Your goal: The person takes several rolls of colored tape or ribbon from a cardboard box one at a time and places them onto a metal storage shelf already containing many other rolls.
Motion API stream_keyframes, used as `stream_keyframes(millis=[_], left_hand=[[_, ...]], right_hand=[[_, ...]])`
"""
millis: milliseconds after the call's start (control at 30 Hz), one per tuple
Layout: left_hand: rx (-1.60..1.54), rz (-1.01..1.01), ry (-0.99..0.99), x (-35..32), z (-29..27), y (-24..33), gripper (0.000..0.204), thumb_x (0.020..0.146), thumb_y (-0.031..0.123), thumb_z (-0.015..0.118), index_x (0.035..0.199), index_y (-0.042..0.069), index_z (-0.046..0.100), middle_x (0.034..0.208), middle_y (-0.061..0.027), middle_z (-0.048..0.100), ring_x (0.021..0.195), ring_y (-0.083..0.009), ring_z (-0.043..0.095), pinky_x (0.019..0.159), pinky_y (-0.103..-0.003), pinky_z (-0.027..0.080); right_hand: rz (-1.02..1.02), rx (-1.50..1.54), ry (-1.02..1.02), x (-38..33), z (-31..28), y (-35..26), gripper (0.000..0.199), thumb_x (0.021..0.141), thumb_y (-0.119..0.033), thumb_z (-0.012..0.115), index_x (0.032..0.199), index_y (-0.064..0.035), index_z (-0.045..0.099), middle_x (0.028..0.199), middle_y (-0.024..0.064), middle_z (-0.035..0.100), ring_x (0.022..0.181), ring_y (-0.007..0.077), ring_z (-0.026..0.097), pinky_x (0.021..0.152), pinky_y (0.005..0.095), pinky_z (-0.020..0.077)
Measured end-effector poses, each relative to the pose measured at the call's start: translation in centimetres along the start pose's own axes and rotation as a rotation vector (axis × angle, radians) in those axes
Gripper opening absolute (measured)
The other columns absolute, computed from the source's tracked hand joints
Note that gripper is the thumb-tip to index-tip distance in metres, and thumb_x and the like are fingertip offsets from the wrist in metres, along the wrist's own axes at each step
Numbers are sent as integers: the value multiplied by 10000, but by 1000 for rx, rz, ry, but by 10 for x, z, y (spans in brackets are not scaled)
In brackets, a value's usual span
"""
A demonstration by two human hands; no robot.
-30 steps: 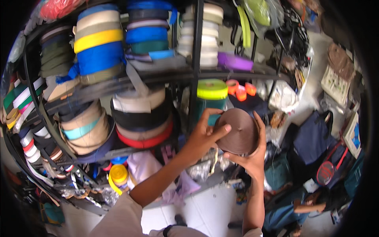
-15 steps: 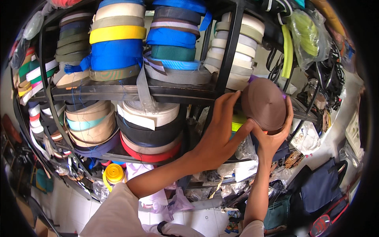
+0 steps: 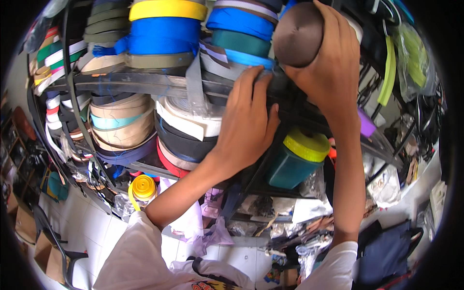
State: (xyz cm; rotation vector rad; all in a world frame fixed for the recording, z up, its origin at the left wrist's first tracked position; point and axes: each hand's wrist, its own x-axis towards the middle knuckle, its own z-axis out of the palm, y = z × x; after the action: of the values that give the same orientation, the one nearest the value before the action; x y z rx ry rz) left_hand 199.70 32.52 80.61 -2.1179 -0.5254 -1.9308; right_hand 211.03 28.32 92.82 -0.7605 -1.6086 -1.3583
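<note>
Head view: the right hand grips a brown webbing roll at top centre, its far side hidden. The left hand lies open on the dark shelf rail; white floor tiles show lower left.

Dark metal shelf crossing the centre of the frame. On its upper level, upper centre: stacked rolls of webbing, yellow roll over blue roll over olive roll, with blue and green rolls just beside them. On the lower level, centre left: beige rolls; white and black rolls; teal jar with yellow lid, centre right.
</note>
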Motion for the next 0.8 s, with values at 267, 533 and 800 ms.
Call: stream_keyframes(millis=[267,533,800], left_hand=[[-93,51,-59,-2,7,6,439,828,58,586,1229,-55,447,1266,-239,435,1157,-421,450,977,-465,370],[-27,98,-107,2,49,44,415,808,47,604,1201,-31,495,1349,-223,369,1307,-453,309,1068,-511,295],[86,113,-185,-7,58,38,431,802,36,607,1219,-13,505,1435,-207,300,1382,-483,173,1103,-531,235]], right_hand=[[630,454,54,-94,-61,40,929,535,-218,910,1310,46,471,1172,176,602,1050,249,608,935,353,467],[1017,53,-378,-105,-69,167,812,589,-470,822,1113,116,619,1003,199,673,892,235,647,837,305,479],[1068,214,-394,-121,-57,207,560,643,-451,786,1026,-46,735,945,115,704,840,178,634,815,276,472]])
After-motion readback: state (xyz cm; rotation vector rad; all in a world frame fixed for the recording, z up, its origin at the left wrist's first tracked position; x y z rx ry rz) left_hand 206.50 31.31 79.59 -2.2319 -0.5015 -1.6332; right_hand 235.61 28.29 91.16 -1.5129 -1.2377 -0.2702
